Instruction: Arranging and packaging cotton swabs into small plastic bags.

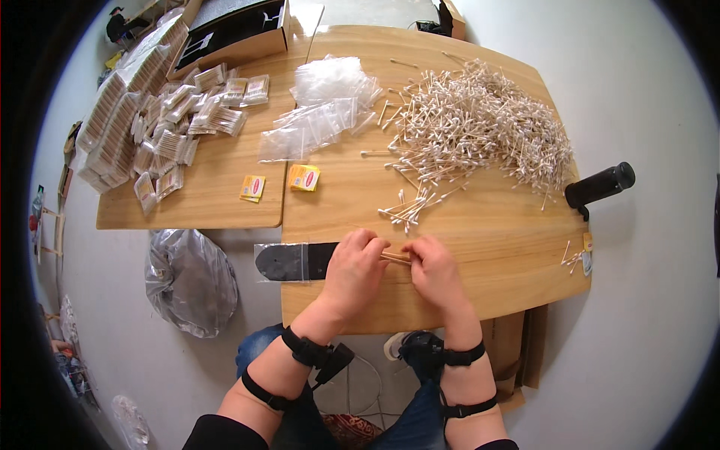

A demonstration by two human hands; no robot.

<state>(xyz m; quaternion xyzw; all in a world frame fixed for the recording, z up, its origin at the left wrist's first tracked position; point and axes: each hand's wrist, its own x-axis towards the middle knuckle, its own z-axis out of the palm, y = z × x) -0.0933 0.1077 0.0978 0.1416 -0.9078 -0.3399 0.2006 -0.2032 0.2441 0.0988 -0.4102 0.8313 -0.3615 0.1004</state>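
Observation:
My left hand (355, 266) and my right hand (435, 270) meet at the near edge of the wooden table (495, 247), both closed on a small bundle of cotton swabs with wooden sticks (396, 257) held between them. Under my left hand lies a clear plastic bag over a black strip (289, 261) that sticks out past the table's left edge. A small cluster of swabs (409, 208) lies just beyond my hands. Farther back spreads a large heap of loose swabs (480, 124).
A pile of empty clear bags (322, 109) and two small yellow-red labels (304, 178) lie at the middle. Filled swab packets (180, 127) cover the left table, with stacked packs and a cardboard box behind. A black cylinder (600, 184) sits at the right edge. A grey plastic bag (191, 281) is on the floor.

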